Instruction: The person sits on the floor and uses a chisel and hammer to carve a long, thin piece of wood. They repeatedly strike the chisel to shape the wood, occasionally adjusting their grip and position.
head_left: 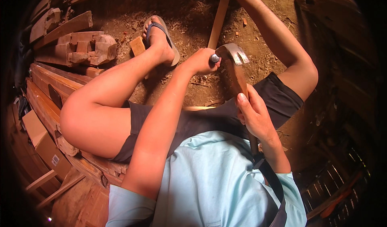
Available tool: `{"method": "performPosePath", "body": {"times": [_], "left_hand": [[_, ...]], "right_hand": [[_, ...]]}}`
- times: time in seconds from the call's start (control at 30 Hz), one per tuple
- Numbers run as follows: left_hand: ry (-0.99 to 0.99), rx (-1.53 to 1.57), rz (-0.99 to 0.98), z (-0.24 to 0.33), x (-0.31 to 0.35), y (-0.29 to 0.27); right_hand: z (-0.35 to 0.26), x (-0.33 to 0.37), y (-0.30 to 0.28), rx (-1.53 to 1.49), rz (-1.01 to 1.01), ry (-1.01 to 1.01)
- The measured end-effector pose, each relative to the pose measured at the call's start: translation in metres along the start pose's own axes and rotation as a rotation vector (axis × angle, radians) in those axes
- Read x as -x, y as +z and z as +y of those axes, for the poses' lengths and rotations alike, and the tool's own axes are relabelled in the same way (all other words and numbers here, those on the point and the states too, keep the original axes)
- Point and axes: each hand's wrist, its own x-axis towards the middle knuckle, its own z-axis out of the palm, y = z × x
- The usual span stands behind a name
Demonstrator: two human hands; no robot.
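My right hand [254, 113] is wrapped round the wooden handle of a claw hammer [238, 77], its thumb lying along the handle. The metal head of the hammer is up close beside my left hand [200, 62]. Closed in my left fist is a chisel-like tool [215, 58]; only its round, shiny metal end shows, and the rest is hidden by the fingers and the angle. Beyond that fist a narrow wooden strip [219, 21] runs away over the ground toward my far right foot. Whether the tool touches the strip I cannot tell.
Stacked, notched timber beams [76, 49] lie along the left side, with a cardboard box [46, 146] nearer. A small wood block [137, 45] sits by my sandalled left foot [159, 37]. Wood chips litter the dirt floor [189, 17]. A dark strap [274, 182] hangs at my right side.
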Motion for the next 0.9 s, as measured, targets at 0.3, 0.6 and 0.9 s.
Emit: {"method": "performPosePath", "body": {"times": [0.3,0.6,0.9], "left_hand": [[0.024,0.027,-0.009,-0.007,-0.002,0.004],[0.167,0.019,0.072,-0.023,-0.001,0.012],[0.229,0.051,0.032,-0.021,-0.002,0.016]], "right_hand": [[0.006,0.000,-0.003,0.000,-0.003,-0.003],[-0.007,0.012,-0.002,0.090,-0.014,-0.079],[0.016,0.001,-0.015,0.521,0.018,-0.052]]}}
